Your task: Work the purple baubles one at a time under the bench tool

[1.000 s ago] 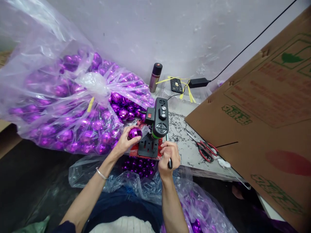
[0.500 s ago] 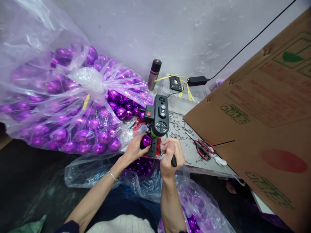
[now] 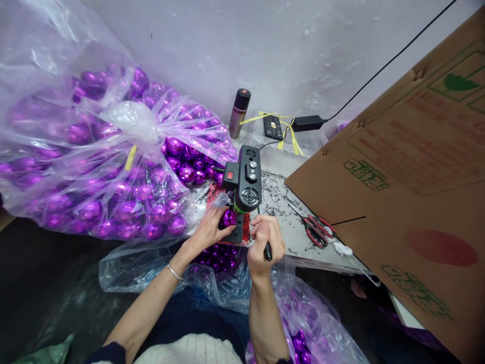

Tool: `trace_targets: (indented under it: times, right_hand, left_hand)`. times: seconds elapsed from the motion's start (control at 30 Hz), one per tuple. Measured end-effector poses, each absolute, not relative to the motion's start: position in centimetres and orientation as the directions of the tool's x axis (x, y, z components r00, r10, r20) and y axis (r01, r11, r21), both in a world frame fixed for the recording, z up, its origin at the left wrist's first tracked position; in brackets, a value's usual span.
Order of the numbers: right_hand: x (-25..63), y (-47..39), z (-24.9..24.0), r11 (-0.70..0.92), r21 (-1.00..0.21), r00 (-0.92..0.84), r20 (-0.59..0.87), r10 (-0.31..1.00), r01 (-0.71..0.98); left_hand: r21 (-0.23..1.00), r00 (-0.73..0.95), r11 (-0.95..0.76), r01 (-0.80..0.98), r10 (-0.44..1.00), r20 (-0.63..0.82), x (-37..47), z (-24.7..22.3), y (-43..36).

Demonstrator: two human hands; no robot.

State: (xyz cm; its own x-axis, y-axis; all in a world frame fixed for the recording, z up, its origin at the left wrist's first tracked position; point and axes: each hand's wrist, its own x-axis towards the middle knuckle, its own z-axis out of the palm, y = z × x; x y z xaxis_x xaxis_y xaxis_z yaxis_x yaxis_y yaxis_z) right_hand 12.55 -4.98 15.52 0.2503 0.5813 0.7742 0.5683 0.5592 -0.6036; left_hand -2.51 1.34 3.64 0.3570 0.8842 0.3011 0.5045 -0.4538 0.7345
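Between the thumb and fingers of my left hand is a shiny purple faceted ball, held at the lower end of a black bench machine. The machine has two round vents, several buttons and a red switch on its side. Its top partly hides the ball's contact point. My right hand is wrapped in a fist around a black-tipped lever at the machine's right side. Under the machine lies a black base on a red sheet.
A big clear bag of purple balls fills the left. Red-handled scissors lie beside a large cardboard box. Behind stand a spray can and a black power adapter. Black thread scraps litter the white tabletop.
The view has shifted slightly. Both hands keep their grips on the ball and the lever, with almost no visible movement relative to the machine.
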Motion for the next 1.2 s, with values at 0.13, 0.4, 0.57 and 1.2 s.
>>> trace_targets:
  times: [0.13, 0.4, 0.57, 1.2]
  right_hand:
    - [12.5, -5.0, 15.5, 0.550, -0.600, 0.244, 0.773, 0.586, 0.581]
    - [12.6, -5.1, 15.4, 0.562, -0.588, 0.228, 0.781, 0.581, 0.581]
    - [12.7, -5.1, 15.3, 0.562, -0.582, 0.227, 0.785, 0.576, 0.588]
    - [12.6, -5.1, 15.4, 0.566, -0.579, 0.223, 0.788, 0.575, 0.587]
  left_hand:
    - [0.747, 0.416, -0.417, 0.518, 0.886, 0.207, -3.0, 4.5, 1.8]
    - [0.769, 0.384, -0.274, 0.577, 0.922, 0.041, -2.8, 6.7, 2.4]
    - [0.791, 0.426, -0.229, 0.567, 0.904, -0.043, -3.9, 7.5, 2.6]
    - [0.923, 0.338, -0.102, 0.370, 0.940, -0.032, -4.9, 6.1, 2.3]
